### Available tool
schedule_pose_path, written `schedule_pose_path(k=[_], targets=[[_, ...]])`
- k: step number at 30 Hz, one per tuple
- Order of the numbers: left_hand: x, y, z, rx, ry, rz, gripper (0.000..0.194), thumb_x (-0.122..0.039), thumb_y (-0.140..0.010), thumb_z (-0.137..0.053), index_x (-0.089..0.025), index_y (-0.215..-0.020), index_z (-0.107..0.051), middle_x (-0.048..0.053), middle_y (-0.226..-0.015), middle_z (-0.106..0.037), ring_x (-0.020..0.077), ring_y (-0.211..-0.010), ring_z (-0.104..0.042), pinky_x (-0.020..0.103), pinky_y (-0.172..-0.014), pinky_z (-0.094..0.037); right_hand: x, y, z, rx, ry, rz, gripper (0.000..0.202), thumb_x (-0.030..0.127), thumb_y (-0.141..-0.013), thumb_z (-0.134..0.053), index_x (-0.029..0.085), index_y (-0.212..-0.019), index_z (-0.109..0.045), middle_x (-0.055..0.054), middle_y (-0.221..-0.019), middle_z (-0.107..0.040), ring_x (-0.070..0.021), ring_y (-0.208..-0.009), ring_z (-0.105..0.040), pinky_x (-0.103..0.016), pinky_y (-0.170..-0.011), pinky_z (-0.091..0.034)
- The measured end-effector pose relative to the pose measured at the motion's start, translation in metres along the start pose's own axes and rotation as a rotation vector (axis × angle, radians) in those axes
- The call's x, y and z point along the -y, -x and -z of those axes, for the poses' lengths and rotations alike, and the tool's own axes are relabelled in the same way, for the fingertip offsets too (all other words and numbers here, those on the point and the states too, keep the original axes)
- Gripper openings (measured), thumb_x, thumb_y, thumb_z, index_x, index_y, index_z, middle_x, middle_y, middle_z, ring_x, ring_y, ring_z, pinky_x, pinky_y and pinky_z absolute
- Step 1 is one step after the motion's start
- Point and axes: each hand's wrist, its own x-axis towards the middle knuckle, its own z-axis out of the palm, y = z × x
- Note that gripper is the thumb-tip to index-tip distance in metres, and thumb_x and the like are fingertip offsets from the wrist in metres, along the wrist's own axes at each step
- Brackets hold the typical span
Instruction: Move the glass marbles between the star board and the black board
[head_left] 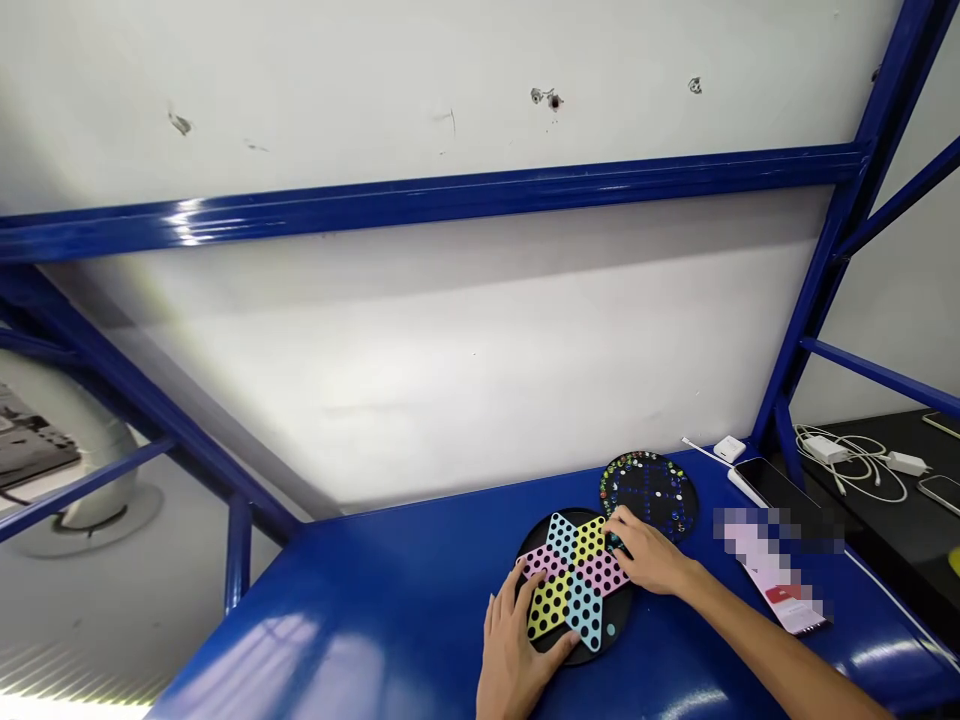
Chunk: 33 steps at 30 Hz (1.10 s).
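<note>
A round black board [577,654] bears a star-shaped panel [571,570] with yellow, pink and light blue points dotted with dark holes. My left hand [517,640] lies over the board's lower left edge, fingers spread, thumb near the lower blue point. At the upper right edge, my right hand [646,552] has its fingers bent together by the yellow and pink points; something small and dark teal shows under them, too small to name. Just behind is a second round black board [649,495] with small coloured pieces around its rim.
The boards rest on a blue table [375,600] against a white wall. To the right lie a dark phone [776,485], a lit phone [776,580], a white adapter [729,448] and a white cable. Blue metal bars [450,205] frame the table. Chargers [829,450] lie on a black surface.
</note>
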Motion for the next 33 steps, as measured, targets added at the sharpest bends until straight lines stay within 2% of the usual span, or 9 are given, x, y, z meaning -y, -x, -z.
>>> schedule_pose_path(k=[3, 7, 11, 13, 17, 20, 22, 27, 33], targets=[[0.000, 0.000, 0.000, 0.005, -0.008, -0.002, 0.072, -0.061, -0.076, -0.067, -0.034, -0.141, -0.052, 0.006, -0.161, -0.039, 0.0372, -0.147, -0.038, 0.062, -0.124, -0.020, -0.019, 0.008, 0.013, -0.112, -0.025, -0.043, 0.033, 0.017, -0.088, -0.048, 0.023, -0.118, -0.059, -0.007, -0.119, -0.057, -0.0204, -0.101, -0.063, -0.033, -0.092, -0.049], [0.001, -0.001, -0.002, -0.003, -0.026, -0.002, 0.069, -0.059, -0.076, -0.067, -0.035, -0.140, -0.053, 0.005, -0.162, -0.039, 0.0361, -0.146, -0.039, 0.062, -0.124, -0.022, -0.065, 0.021, 0.039, -0.254, 0.041, -0.234, 0.034, 0.019, -0.086, -0.050, 0.021, -0.118, -0.060, -0.010, -0.123, -0.058, -0.0252, -0.111, -0.060, -0.039, -0.096, -0.048], [0.003, -0.001, -0.003, -0.018, -0.037, -0.016, 0.067, -0.056, -0.077, -0.067, -0.034, -0.139, -0.053, 0.005, -0.161, -0.038, 0.0353, -0.146, -0.040, 0.060, -0.124, -0.022, -0.102, 0.036, 0.056, -0.150, 0.033, -0.314, 0.039, 0.018, -0.080, -0.054, 0.021, -0.118, -0.062, -0.009, -0.121, -0.060, -0.0222, -0.092, -0.063, -0.036, -0.084, -0.051], [0.003, -0.001, -0.004, -0.024, -0.042, -0.018, 0.066, -0.055, -0.078, -0.066, -0.034, -0.139, -0.053, 0.004, -0.161, -0.039, 0.0349, -0.146, -0.040, 0.060, -0.124, -0.022, -0.107, 0.039, 0.058, -0.091, 0.016, -0.306, 0.032, 0.022, -0.082, -0.056, 0.022, -0.113, -0.064, -0.007, -0.115, -0.064, -0.0213, -0.087, -0.063, -0.035, -0.082, -0.051], [0.004, -0.002, -0.005, -0.027, -0.042, -0.014, 0.066, -0.055, -0.078, -0.066, -0.035, -0.140, -0.053, 0.003, -0.161, -0.039, 0.0341, -0.146, -0.040, 0.060, -0.124, -0.022, -0.100, 0.033, 0.051, -0.103, 0.138, -0.266, 0.022, 0.033, -0.089, -0.056, 0.022, -0.103, -0.069, -0.008, -0.108, -0.067, -0.0258, -0.101, -0.063, -0.036, -0.086, -0.047], [0.006, -0.002, -0.006, -0.019, -0.038, -0.006, 0.069, -0.057, -0.075, -0.069, -0.036, -0.139, -0.054, 0.003, -0.161, -0.039, 0.0347, -0.145, -0.041, 0.061, -0.124, -0.023, -0.094, 0.023, 0.045, -0.121, 0.204, -0.246, 0.018, 0.029, -0.089, -0.053, 0.021, -0.090, -0.070, -0.008, -0.098, -0.067, -0.0253, -0.097, -0.063, -0.035, -0.083, -0.046], [0.007, -0.002, -0.007, -0.029, -0.038, -0.010, 0.070, -0.058, -0.073, -0.069, -0.036, -0.138, -0.054, 0.003, -0.161, -0.040, 0.0352, -0.144, -0.042, 0.061, -0.123, -0.024, -0.092, 0.016, 0.042, -0.179, 0.077, -0.241, 0.017, 0.029, -0.087, -0.055, 0.022, -0.080, -0.068, -0.006, -0.089, -0.066, -0.0233, -0.089, -0.062, -0.035, -0.081, -0.046], [0.008, -0.002, -0.007, -0.037, -0.035, -0.016, 0.072, -0.060, -0.074, -0.069, -0.036, -0.139, -0.053, 0.004, -0.161, -0.040, 0.0353, -0.145, -0.042, 0.062, -0.123, -0.024, -0.087, -0.002, 0.042, -0.444, -0.805, -0.359, 0.021, 0.043, -0.080, -0.061, 0.022, -0.079, -0.064, -0.002, -0.073, -0.061, -0.0162, -0.062, -0.053, -0.029, -0.058, -0.043], [0.008, -0.002, -0.006, -0.031, -0.037, -0.027, 0.071, -0.060, -0.075, -0.068, -0.036, -0.140, -0.053, 0.005, -0.161, -0.039, 0.0357, -0.145, -0.041, 0.063, -0.122, -0.025, -0.078, -0.018, 0.036, -0.385, -0.908, -0.377, 0.026, 0.047, -0.083, -0.052, 0.022, -0.082, -0.060, 0.001, -0.063, -0.053, -0.0117, -0.049, -0.041, -0.024, -0.046, -0.033]])
